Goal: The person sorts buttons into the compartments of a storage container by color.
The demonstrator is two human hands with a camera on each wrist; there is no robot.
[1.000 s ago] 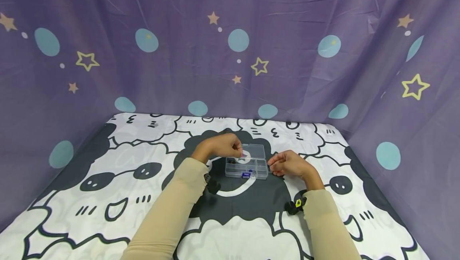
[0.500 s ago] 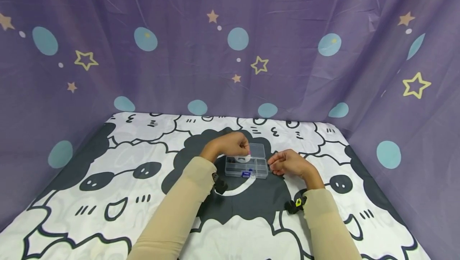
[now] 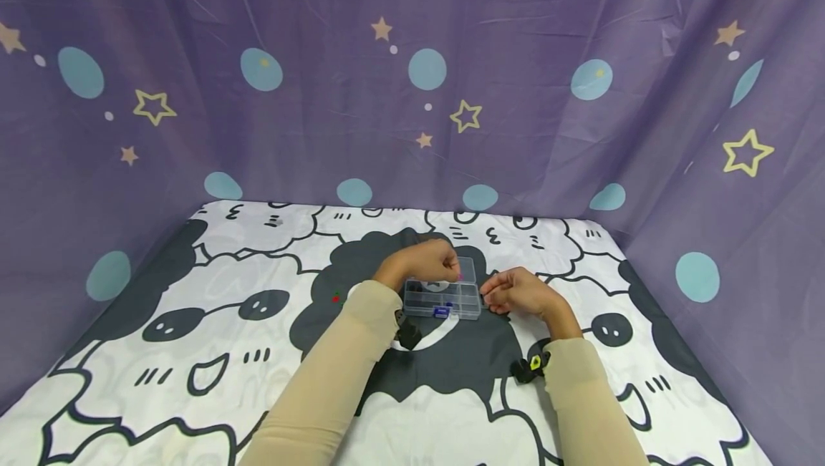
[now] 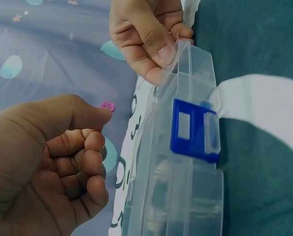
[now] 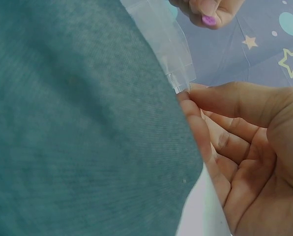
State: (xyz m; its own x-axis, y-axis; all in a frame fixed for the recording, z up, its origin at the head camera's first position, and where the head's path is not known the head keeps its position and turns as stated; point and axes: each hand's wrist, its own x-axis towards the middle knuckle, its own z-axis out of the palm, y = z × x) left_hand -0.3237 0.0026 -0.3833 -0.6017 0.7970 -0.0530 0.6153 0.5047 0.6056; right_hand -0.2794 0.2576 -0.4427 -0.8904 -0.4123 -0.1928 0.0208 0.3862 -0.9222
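My left hand [image 3: 428,262] pinches a small pink button [image 4: 107,106] between thumb and forefinger, its other fingers curled, above the clear plastic compartment box [image 3: 422,301]. The box lies with its lid [image 3: 467,269] raised at the far side. A blue latch [image 4: 194,130] sits on its near side. At the box's right end my right hand [image 3: 520,290] grips the corner between thumb and fingers. Some small dark pieces [image 3: 415,285] show in the back left compartment, and a blue piece [image 3: 449,304] shows near the latch. Part of the lid is hidden behind my left hand.
Small red and green pieces [image 3: 336,298] lie on the dark patch of the printed cloth [image 3: 213,287], left of my left forearm. A purple curtain [image 3: 515,79] with stars and dots hangs behind the table and along both sides.
My left hand has moved to the right over the box with the button, uncovering the red and green pieces on the cloth. The right hand and the box have stayed in place.
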